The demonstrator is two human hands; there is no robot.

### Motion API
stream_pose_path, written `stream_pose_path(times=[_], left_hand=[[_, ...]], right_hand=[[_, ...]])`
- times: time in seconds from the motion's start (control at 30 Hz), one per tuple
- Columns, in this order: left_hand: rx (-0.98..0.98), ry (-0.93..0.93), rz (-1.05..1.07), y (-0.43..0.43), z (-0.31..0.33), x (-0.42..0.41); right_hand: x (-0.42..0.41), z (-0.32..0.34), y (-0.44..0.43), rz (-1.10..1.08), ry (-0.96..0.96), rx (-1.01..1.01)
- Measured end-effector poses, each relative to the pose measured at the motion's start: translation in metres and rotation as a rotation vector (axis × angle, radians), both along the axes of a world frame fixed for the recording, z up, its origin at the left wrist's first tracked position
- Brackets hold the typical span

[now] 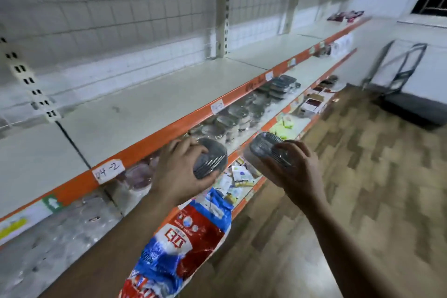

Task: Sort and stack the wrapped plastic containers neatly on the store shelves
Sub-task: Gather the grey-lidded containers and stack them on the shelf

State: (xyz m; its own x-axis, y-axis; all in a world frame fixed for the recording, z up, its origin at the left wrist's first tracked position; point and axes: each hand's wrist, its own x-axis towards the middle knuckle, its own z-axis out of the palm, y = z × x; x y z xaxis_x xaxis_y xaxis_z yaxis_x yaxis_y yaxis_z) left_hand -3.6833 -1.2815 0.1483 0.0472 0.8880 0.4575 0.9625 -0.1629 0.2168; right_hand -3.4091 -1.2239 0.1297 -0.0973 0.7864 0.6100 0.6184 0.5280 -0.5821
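My left hand (177, 172) grips a wrapped stack of clear plastic containers with a dark ridged lid (212, 158), just in front of the orange shelf edge (145, 150). My right hand (295, 167) holds a second wrapped container pack (266, 146), tilted, out over the aisle. More wrapped containers (232, 121) lie in a row on the shelf below the orange edge, with a neat stack of dark-lidded ones (283, 86) farther right.
The white top shelf (150, 104) carries labels such as "04-2" (108, 171). A red and blue bag (183, 237) hangs below my left arm. Lower shelves hold small packets (239, 176) and boxes (312, 103). A hand trolley (406, 84) stands on the wooden floor at the right.
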Motion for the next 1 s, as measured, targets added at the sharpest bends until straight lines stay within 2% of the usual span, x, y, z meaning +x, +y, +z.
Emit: stream_pose_path(times=[0.27,0.57,0.7,1.0], left_hand=[[0.072,-0.061,-0.182,0.105,-0.008,0.098],[0.063,-0.136,-0.339,0.286,-0.025,0.186],[0.066,-0.110,-0.422,0.363,-0.021,0.221],[0.042,-0.111,-0.538,0.495,-0.029,0.325]], right_hand=[[0.093,-0.014,0.056,-0.145,0.057,-0.033],[0.173,-0.017,0.191,-0.293,0.004,-0.045],[0.205,-0.009,0.248,-0.350,0.014,-0.056],[0.296,-0.011,0.355,-0.464,0.013,-0.058]])
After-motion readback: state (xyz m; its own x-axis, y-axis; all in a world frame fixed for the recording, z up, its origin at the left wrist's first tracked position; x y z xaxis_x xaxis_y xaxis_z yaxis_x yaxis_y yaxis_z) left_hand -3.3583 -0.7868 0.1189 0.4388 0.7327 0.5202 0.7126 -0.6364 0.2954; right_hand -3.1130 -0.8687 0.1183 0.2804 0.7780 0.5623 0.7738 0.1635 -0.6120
